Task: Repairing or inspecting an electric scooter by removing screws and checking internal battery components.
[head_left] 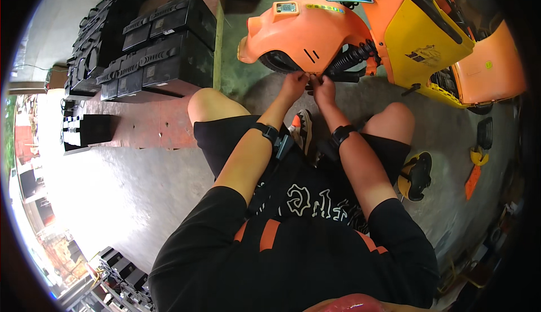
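Observation:
An orange rear fender (pixel 315 30) of a yellow and orange scooter (pixel 420 36) is in front of me, with part of the black tyre (pixel 279 61) showing below it. Both hands meet at the fender's lower edge, close to a black coil-spring shock absorber (pixel 352 57). The fingers of my left hand (pixel 294 86) are pinched together there. Right beside it, my right hand (pixel 324 91) is closed too, fingertips almost touching the left ones. What they hold, if anything, is too small and hidden to make out.
Black boxes with handles (pixel 169 58) stand stacked at the left by a reddish board (pixel 152 123). A loose orange panel (pixel 493 67) is at the scooter's right end. A yellow and black part (pixel 416 176) lies right of my knee; an orange strip (pixel 473 182) lies farther right.

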Tool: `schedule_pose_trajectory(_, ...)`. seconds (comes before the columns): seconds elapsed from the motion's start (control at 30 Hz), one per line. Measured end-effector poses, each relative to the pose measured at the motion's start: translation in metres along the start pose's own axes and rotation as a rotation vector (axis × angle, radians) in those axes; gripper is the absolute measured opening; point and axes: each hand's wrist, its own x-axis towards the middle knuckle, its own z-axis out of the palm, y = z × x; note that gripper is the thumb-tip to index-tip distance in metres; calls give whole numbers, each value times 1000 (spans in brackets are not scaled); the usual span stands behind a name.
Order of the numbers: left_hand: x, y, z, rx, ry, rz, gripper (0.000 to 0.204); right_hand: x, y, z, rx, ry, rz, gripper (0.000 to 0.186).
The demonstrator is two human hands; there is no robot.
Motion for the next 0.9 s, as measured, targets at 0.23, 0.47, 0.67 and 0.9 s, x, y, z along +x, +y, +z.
schedule_pose_trajectory(0.23,1,-2,1,29,23,35,26,0,0,-3,39,-20,-3,20)
schedule_pose_trajectory(0.47,-1,4,2,89,58,65,26,1,1,-5,-8,4,-23,20)
schedule_pose_trajectory(0.67,-2,0,0,114,78,88,25,-4,-4,-2,-51,37,-91,24)
schedule_pose_trajectory(0.9,-3,9,0,83,75,70,24,-3,-8,-5,-266,108,-184,24)
